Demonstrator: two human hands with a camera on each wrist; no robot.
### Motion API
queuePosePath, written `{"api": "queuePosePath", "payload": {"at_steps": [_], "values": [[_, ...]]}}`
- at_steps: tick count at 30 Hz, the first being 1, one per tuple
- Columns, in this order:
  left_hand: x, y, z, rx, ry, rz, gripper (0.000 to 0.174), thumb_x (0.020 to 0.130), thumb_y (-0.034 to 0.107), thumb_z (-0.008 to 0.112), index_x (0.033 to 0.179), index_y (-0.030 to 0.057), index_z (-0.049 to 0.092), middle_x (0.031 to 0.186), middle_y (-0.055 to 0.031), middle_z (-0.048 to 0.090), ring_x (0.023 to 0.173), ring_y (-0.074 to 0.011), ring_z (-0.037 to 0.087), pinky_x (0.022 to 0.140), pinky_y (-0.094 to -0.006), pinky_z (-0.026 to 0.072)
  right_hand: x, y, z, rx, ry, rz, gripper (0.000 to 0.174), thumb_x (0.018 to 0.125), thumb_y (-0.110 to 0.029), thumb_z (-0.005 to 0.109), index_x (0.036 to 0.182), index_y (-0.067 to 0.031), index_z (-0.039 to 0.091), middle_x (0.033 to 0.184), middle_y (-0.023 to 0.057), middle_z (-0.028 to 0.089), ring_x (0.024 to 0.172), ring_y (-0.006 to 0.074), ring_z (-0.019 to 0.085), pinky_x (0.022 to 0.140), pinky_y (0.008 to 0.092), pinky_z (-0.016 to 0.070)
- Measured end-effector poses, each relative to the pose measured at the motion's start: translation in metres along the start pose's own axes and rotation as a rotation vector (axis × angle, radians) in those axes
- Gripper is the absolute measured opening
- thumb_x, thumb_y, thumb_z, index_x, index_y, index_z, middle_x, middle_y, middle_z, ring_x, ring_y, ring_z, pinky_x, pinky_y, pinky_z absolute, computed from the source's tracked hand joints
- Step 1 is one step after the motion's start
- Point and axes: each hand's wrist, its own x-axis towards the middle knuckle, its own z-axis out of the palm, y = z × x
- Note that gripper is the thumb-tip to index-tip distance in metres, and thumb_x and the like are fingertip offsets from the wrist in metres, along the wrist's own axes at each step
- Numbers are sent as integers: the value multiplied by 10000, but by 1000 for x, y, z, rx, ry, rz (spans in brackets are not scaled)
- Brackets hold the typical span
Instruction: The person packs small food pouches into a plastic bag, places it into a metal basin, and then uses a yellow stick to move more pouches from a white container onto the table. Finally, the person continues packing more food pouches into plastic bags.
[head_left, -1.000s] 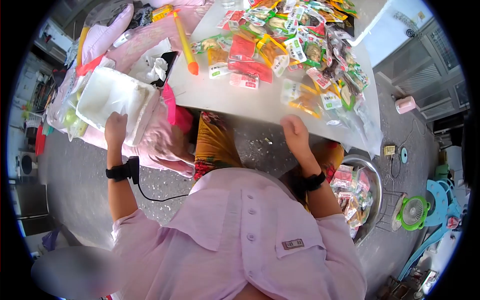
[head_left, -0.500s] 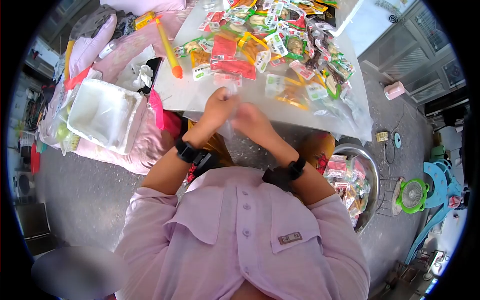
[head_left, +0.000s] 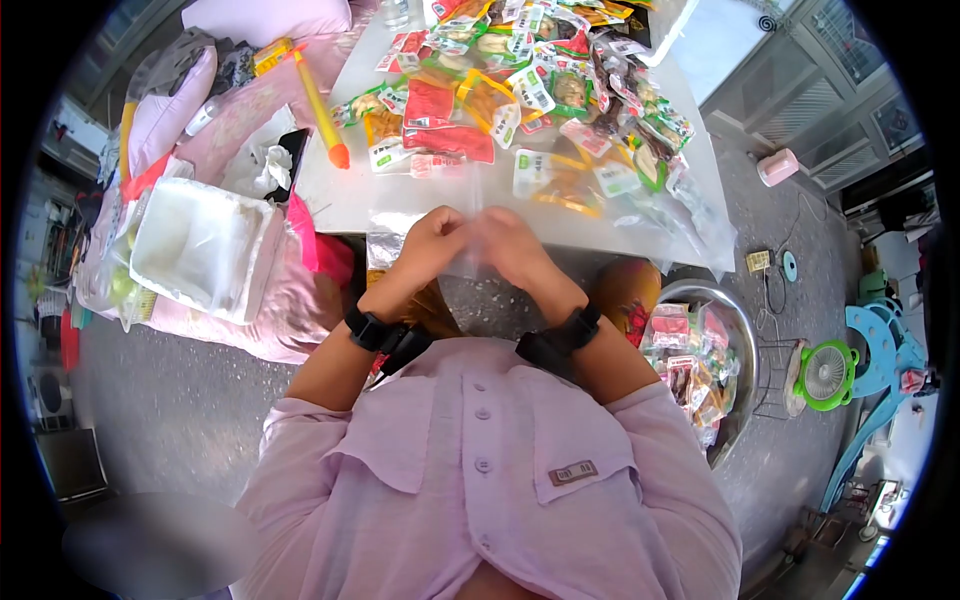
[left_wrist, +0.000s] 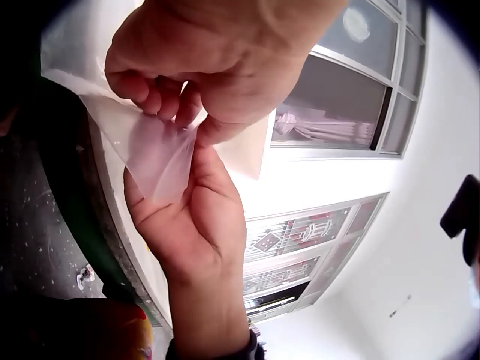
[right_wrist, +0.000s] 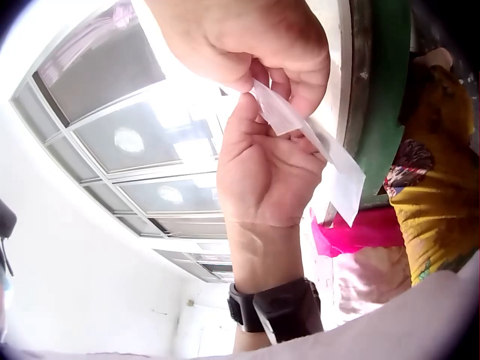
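Both hands meet in front of the table edge in the head view, fingertips close together. The left hand (head_left: 432, 243) and the right hand (head_left: 510, 247) pinch a thin translucent plastic bag (left_wrist: 159, 161) between them. In the left wrist view the left hand (left_wrist: 217, 64) is above, fingers curled on the film, and the right hand (left_wrist: 191, 221) is below. The right wrist view shows the bag (right_wrist: 341, 180) hanging as a folded flap from the pinching fingers. Ahead on the table (head_left: 340, 205) lie colourful food packets (head_left: 490, 105).
A white foam box (head_left: 200, 250) stands on the pink cloth (head_left: 290, 325) at left, near a yellow stick (head_left: 318, 110) with an orange tip. Crumpled clear plastic (head_left: 690, 215) lies on the table's right side. A metal basin (head_left: 745, 345) of packets sits on the floor at right.
From apart, the left over the foam box and the right at the table edge, the hands have come together at the centre, now with a plastic bag between them.
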Motion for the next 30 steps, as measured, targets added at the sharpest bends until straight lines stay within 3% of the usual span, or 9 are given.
{"api": "queuePosePath", "payload": {"at_steps": [2, 5, 9, 14, 17, 21, 24, 27, 30], "values": [[-3, 2, -4, 223, -11, 99, 62, 781, 82, 512, 765, 25, 493, 667, 22, 486, 600, -36, 420, 527, -178, 352, -4, -6, 6, 58, 14, 29, 181, 835, -212, 431, 872, -41, 477, 810, 52, 514, 710, 139, 523, 608, 262, 452], [-9, 7, -10, 140, 103, 116, 43, 774, 50, 502, 744, 30, 478, 652, 28, 474, 597, -37, 425, 528, -189, 360, 0, -9, 8, 1, 45, 41, 186, 831, -218, 435, 867, -41, 482, 814, 49, 517, 716, 142, 525, 620, 273, 451], [-5, 21, -26, 381, 410, 423, 54, 726, 29, 513, 706, 35, 463, 610, -26, 472, 539, -110, 447, 494, -232, 372, 12, -13, 11, -253, 126, -83, 177, 811, -204, 461, 852, -36, 497, 803, 64, 525, 724, 142, 528, 626, 290, 447], [1, 53, -32, 964, 557, 770, 83, 641, 31, 527, 651, 45, 446, 596, -108, 484, 534, -288, 494, 475, -342, 405, 22, -13, 4, -982, 217, -697, 197, 728, -149, 542, 878, -27, 504, 850, 117, 529, 814, 223, 526, 673, 321, 432], [9, 31, -28, 1181, 475, 685, 82, 652, 72, 522, 652, 42, 446, 608, -114, 493, 555, -306, 505, 492, -388, 416, 16, -27, -12, -1439, 363, -732, 245, 700, -138, 538, 918, -31, 503, 964, 122, 504, 944, 266, 473, 748, 363, 402], [17, -12, -16, 1020, 361, 305, 72, 683, 95, 491, 711, 35, 464, 697, -148, 527, 622, -334, 521, 554, -424, 421, 21, -25, -48, -1905, 639, -643, 254, 722, -145, 473, 951, -38, 501, 1081, 118, 447, 1059, 293, 389, 833, 431, 338], [21, -28, -11, 891, 398, 282, 112, 689, 106, 484, 775, 33, 486, 752, -166, 538, 646, -350, 521, 577, -431, 422, 36, -15, -78, -1912, 606, -408, 243, 739, -150, 434, 940, -36, 511, 1095, 133, 434, 1057, 317, 379, 852, 463, 304], [21, -26, -7, 813, 383, 258, 170, 686, 111, 476, 834, 31, 498, 793, -181, 541, 697, -357, 521, 613, -426, 423, 39, -11, -86, -1887, 714, -615, 204, 735, -150, 440, 881, -37, 526, 1042, 113, 480, 1011, 289, 428, 830, 466, 317], [21, -21, -8, 827, 306, 199, 192, 682, 115, 473, 853, 30, 497, 819, -182, 541, 738, -354, 519, 642, -419, 422, 31, -25, -76, -1948, 675, -532, 157, 721, -138, 465, 815, -35, 537, 887, 87, 551, 889, 267, 503, 770, 433, 369]]}}
